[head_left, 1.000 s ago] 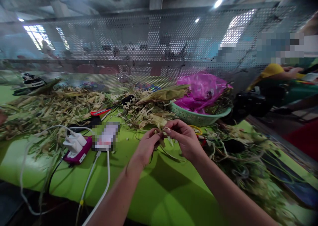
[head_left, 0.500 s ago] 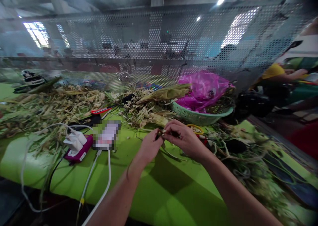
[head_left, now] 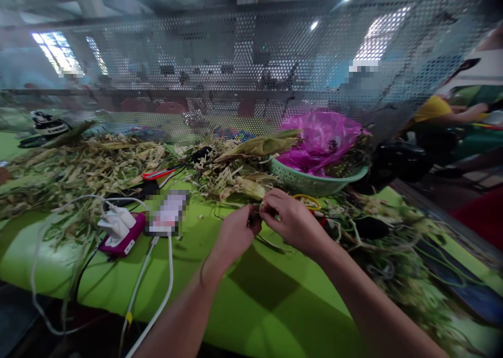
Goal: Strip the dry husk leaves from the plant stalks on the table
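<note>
Now, above the green table (head_left: pixel 291 321), your left hand (head_left: pixel 236 229) and your right hand (head_left: pixel 291 219) meet, both with fingertips closed on a small plant piece (head_left: pixel 255 212), mostly hidden between them. A thin strip (head_left: pixel 275 245) curves just below; I cannot tell if it is attached. The piece is probably very light, dry and easy to tear, so a gentle pinch near its middle should suit. Beyond lie pale husks (head_left: pixel 251 186), then the green basket (head_left: pixel 314 184) with a pink plastic bag (head_left: pixel 324 138), and farthest, the perforated screen (head_left: pixel 196 54).

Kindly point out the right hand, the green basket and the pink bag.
Right hand (head_left: pixel 290 219), head view: back of hand.
Green basket (head_left: pixel 312 184), head view: front wall.
Pink bag (head_left: pixel 320 137), head view: middle.
</note>
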### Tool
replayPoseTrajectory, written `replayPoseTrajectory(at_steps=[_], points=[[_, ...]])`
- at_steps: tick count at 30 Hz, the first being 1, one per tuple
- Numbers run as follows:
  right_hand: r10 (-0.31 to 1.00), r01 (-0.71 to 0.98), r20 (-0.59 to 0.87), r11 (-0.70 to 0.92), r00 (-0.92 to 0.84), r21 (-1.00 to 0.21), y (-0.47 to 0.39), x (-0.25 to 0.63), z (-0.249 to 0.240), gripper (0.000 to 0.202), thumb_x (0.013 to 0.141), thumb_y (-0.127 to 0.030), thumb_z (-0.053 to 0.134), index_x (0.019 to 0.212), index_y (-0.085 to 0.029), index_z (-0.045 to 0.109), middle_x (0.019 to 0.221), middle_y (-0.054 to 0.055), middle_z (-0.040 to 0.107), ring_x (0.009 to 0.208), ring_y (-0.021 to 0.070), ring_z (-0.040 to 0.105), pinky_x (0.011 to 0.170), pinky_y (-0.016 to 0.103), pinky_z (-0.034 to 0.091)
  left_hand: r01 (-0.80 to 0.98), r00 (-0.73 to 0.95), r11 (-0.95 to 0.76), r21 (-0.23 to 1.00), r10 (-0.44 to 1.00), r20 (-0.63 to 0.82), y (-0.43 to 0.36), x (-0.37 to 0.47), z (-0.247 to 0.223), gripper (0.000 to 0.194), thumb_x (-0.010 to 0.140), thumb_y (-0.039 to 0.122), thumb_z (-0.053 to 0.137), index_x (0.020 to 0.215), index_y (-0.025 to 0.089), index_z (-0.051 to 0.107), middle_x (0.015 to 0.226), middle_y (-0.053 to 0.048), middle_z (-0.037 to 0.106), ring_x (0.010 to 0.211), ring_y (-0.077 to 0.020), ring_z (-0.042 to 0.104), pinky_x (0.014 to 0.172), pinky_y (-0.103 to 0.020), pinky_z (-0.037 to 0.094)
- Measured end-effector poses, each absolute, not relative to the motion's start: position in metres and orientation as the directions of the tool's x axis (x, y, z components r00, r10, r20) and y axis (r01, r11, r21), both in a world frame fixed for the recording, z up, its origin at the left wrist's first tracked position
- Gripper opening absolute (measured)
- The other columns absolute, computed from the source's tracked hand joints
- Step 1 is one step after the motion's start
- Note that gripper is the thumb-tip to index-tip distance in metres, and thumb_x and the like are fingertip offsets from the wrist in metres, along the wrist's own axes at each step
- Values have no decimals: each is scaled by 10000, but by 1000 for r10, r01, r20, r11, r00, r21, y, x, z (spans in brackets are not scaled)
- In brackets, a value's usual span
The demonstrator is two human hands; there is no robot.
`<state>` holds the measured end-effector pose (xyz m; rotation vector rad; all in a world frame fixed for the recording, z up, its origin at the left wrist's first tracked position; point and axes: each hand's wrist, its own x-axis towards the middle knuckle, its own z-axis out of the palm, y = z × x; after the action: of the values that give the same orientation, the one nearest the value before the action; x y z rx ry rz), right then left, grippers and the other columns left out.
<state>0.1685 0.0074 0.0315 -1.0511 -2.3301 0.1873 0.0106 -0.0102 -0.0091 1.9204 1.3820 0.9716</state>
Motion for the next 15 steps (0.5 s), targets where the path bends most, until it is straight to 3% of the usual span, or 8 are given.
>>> replayPoseTrajectory(at_steps=[10,15], points=[[721,633,452,686,-526,-358,6,167,34,156,768,-48,525,688,-181,506,763,15,506,681,136,504,624,246,380,604,204,-309,735,951,233,-10,11,-8,101,823,169,478,830,171,579,738,-23,603,630,-123,455,587,-254,272],[685,595,453,725,-571,-346,5,167,33,119,814,-83,532,745,-178,556,817,42,550,757,163,544,684,270,430,641,230,-339,689,941,248,-11,10,-10,97,817,176,486,844,169,578,734,-29,600,623,-128,457,585,-260,272]])
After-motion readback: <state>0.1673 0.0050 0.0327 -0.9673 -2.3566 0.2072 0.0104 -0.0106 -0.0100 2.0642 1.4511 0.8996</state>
